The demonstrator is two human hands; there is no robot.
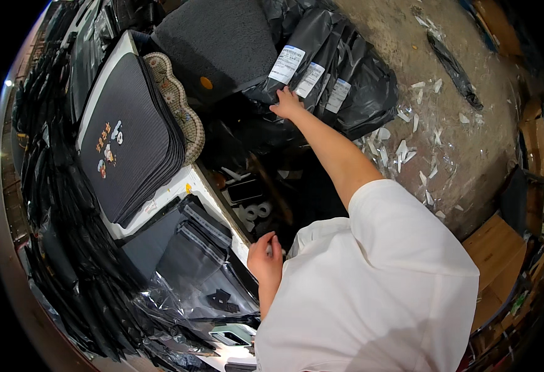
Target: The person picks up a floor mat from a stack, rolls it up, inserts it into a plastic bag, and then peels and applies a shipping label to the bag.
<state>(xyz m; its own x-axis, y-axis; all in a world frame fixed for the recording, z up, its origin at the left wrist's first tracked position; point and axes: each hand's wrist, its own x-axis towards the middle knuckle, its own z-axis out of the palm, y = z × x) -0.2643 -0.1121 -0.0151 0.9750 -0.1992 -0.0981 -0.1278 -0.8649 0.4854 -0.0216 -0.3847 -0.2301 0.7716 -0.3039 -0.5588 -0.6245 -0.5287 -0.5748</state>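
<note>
My right arm reaches forward to the black plastic-wrapped parcels [346, 59] at the upper middle. My right hand [288, 104] is at their near edge, fingers apart, just below a white label [287, 64]; whether the fingertips press on the plastic is hard to tell. My left hand [265, 259] hangs beside the near edge of a white table [219, 208], loosely curled with a gap between thumb and finger, nothing visible in it. Close to it on the table lie dark plastic mailing bags [200, 248]. A stack of dark grey ribbed mats [132, 136] with a cartoon print stands farther up.
A scalloped beaded mat [174, 108] leans beside the stack, near a dark grey pile mat [216, 46]. Below the table edge are a phone-like device [245, 191] and white rolls [256, 211]. Paper scraps [402, 152] litter the floor at right, near cardboard [495, 251]. Black-bagged goods [55, 204] line the left.
</note>
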